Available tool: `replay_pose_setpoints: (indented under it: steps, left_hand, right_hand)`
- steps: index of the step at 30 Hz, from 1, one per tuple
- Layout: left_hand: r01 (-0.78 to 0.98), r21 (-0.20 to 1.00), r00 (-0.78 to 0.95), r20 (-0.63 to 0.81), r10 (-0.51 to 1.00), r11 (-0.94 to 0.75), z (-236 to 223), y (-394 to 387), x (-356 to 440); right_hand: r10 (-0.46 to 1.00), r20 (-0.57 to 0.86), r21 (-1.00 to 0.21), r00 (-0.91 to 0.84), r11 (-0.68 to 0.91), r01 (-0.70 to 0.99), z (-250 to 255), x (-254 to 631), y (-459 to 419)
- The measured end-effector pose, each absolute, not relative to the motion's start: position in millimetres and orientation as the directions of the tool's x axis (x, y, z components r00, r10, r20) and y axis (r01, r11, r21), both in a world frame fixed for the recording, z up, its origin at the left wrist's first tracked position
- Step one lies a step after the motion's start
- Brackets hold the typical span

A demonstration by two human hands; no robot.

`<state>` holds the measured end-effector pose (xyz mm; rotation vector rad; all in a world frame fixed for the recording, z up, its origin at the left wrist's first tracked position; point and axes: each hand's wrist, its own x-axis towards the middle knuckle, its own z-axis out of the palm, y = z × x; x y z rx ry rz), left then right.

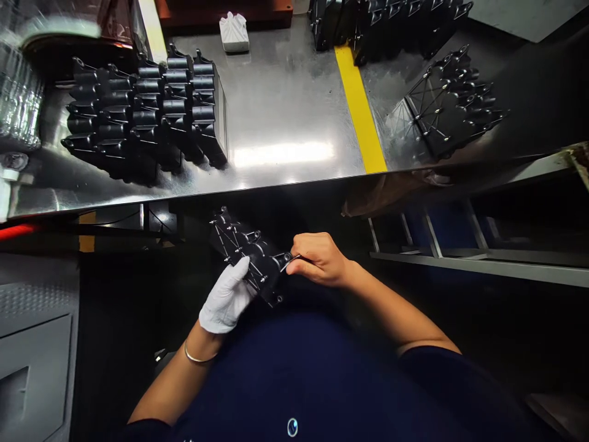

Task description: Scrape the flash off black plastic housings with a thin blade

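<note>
In a white glove, my left hand [226, 299] grips a black molded plastic part [257, 258] with the thumb over its face. The part is tilted in front of my body, below the table's edge. It has ribs, small bosses and looped tabs along one side. My bare right hand [319, 259] is closed at the part's right end. From its fingers a thin, dark, pointed tool [297, 256] sticks out towards a looped tab; most of it is hidden in the fist, and I cannot tell its exact kind.
On the metal table [285, 98], a row of similar black parts [147, 116] stands at left. More stand at the back right [396, 27], and one stack [460, 104] lies right of the yellow tape [361, 110]. A small white wrapped block [234, 34] sits at the back. A metal rack [478, 264] is at right.
</note>
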<state>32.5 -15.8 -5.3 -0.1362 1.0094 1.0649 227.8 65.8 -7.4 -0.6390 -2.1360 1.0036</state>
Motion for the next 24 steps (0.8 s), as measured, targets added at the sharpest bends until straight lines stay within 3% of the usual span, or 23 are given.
replay_pose_setpoints:
  steps: [2,5,8,10,13,19,21,24]
  left_hand:
    - [-0.748,0.300,0.234,-0.716,0.658,0.592,-4.0,-19.2,26.0]
    - [-0.666,0.191,0.456,-0.661,0.596,0.721,-2.4,-19.2,18.2]
    - [-0.483,0.173,0.584,-0.667,0.463,0.858,-4.4,-12.8,17.2]
    - [-0.324,0.297,0.524,-0.734,0.432,0.898,-6.3,-8.6,18.5]
    - [-0.190,0.494,0.348,-0.774,0.529,0.848,-5.1,-6.5,17.9]
    - [-0.335,0.743,0.066,-0.595,0.801,0.580,7.9,-5.0,12.4]
    - [-0.392,0.773,0.020,-0.535,0.844,0.499,9.1,-3.7,15.9]
    - [-0.623,0.673,-0.070,-0.556,0.829,0.399,8.6,-2.6,24.1]
  right_hand:
    - [0.746,0.373,-0.878,-0.552,0.476,0.050,-8.8,232.8,69.2]
    - [0.910,0.240,-0.954,-0.339,0.286,0.094,-10.1,239.1,75.7]
    - [0.879,0.084,-0.991,-0.469,0.124,0.056,-9.8,243.2,80.3]
    - [0.804,0.077,-0.994,-0.589,0.106,0.016,-9.3,246.3,81.6]
    - [0.834,0.099,-0.992,-0.542,0.123,0.008,-9.4,251.9,82.3]
    - [0.966,-0.077,-0.996,-0.248,-0.063,0.063,-13.4,238.2,71.9]
    - [0.939,-0.113,-0.993,-0.324,-0.100,0.059,-13.3,225.2,64.0]
    - [0.837,-0.089,-0.995,-0.540,-0.096,0.016,-10.3,212.4,56.9]
